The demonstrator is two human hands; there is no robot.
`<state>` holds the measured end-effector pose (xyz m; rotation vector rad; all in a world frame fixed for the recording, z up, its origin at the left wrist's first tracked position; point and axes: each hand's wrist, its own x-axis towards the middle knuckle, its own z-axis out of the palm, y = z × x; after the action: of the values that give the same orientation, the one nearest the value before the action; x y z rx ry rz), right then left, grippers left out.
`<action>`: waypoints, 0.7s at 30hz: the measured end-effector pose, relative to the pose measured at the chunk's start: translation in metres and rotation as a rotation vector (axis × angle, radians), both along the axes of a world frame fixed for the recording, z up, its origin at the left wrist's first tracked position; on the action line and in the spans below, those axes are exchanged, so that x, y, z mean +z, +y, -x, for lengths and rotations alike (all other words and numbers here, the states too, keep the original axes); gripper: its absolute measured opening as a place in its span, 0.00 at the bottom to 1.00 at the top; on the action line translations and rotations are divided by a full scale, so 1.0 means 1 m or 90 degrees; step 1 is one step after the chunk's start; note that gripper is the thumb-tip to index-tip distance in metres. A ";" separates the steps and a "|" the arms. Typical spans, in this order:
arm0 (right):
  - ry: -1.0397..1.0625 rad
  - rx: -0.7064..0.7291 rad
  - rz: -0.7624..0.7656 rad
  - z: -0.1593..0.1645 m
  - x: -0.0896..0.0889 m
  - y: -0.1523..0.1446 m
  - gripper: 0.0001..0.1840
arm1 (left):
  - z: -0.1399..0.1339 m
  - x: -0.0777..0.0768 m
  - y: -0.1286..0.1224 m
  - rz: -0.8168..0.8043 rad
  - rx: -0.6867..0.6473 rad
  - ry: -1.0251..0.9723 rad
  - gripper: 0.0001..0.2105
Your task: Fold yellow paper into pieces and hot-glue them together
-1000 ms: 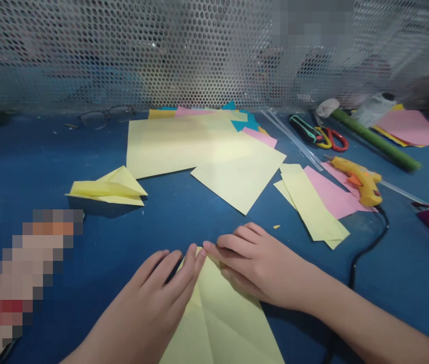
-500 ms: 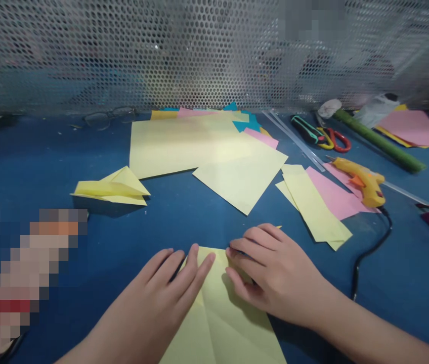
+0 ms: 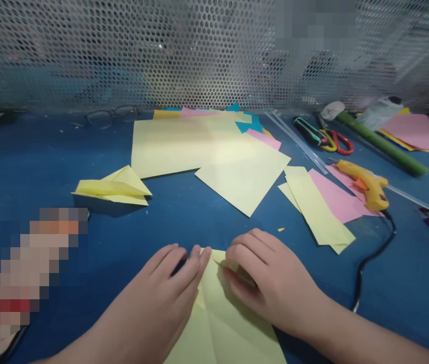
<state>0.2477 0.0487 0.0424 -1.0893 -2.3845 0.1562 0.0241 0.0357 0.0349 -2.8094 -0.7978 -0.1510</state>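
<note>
A creased sheet of pale yellow paper (image 3: 233, 333) lies at the near edge of the view, a fold line running down its middle. My left hand (image 3: 176, 288) holds its upper left part, thumb and forefinger pressed together at a small folded flap. On the other side, my right hand (image 3: 263, 273) pinches the upper right corner and lifts it into a curl, its fingertips partly hidden. Left of both hands rests a folded yellow paper plane (image 3: 114, 188).
Large yellow sheets (image 3: 172, 146) lie ahead on the blue table (image 3: 184, 202). To the right are yellow strips (image 3: 315, 202), pink paper (image 3: 338, 194), a yellow glue gun (image 3: 368, 184) with a black cord, scissors (image 3: 341, 143) and a green stick (image 3: 381, 141). A perforated metal screen (image 3: 207, 60) stands behind.
My right hand has curled its fingers and raised the paper's right corner a little. My left fingers have drawn closer together at the upper left. The view has shifted slightly.
</note>
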 end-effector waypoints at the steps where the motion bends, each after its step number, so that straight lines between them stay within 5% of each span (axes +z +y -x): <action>1: 0.006 0.000 0.017 0.001 0.001 0.000 0.08 | 0.000 0.000 0.000 0.003 0.000 0.003 0.18; 8: 0.023 0.022 0.134 0.000 0.002 0.000 0.13 | 0.000 0.000 0.001 -0.010 0.004 -0.015 0.25; 21: -0.062 0.068 -0.007 -0.010 0.000 0.008 0.12 | -0.001 0.001 0.001 0.025 0.075 -0.010 0.26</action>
<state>0.2575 0.0562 0.0421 -0.9859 -2.5288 0.1284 0.0249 0.0364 0.0358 -2.7909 -0.9767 -0.1409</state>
